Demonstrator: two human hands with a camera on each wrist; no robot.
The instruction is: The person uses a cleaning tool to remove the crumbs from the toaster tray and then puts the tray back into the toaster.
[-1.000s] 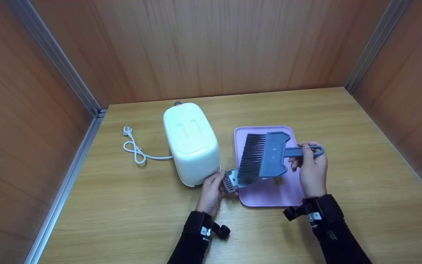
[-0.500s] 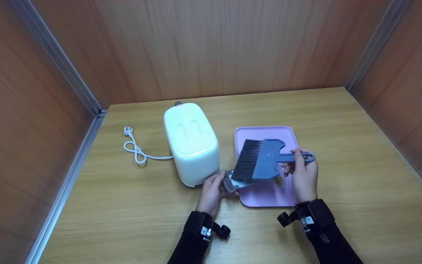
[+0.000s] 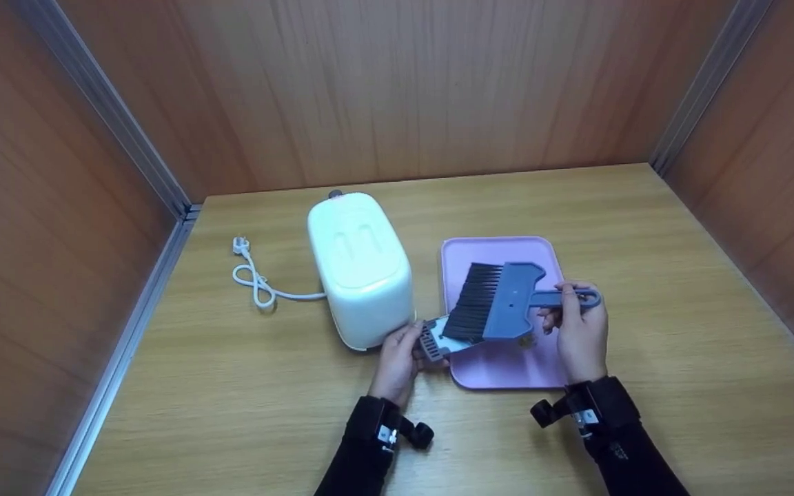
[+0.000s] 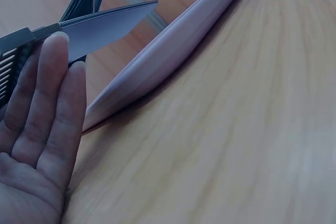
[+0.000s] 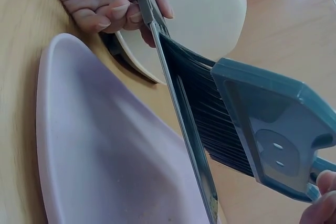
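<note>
My left hand (image 3: 397,358) pinches the grey slotted end of a thin metal crumb tray (image 3: 440,337), which slants out over a pink tray (image 3: 500,375). In the right wrist view, dark bristles of a blue brush (image 5: 278,124) touch the face of the crumb tray (image 5: 181,114), and some crumbs lie near its lower end. My right hand (image 3: 584,337) grips the brush by its looped handle. From the left wrist, the fingers (image 4: 52,93) lie under the slotted end. The brush head hides much of the crumb tray in the head view.
A white toaster-like appliance (image 3: 359,269) stands left of the pink tray, close by my left hand. Its white cord and plug (image 3: 252,275) lie farther left on the wooden table (image 3: 231,406). Brown crumbs (image 3: 526,340) show at the pink tray. Wood panels enclose the table.
Over the crumb tray, the brush has moved down and left, then slightly back right, with my right hand. My left hand and the crumb tray stay in place.
</note>
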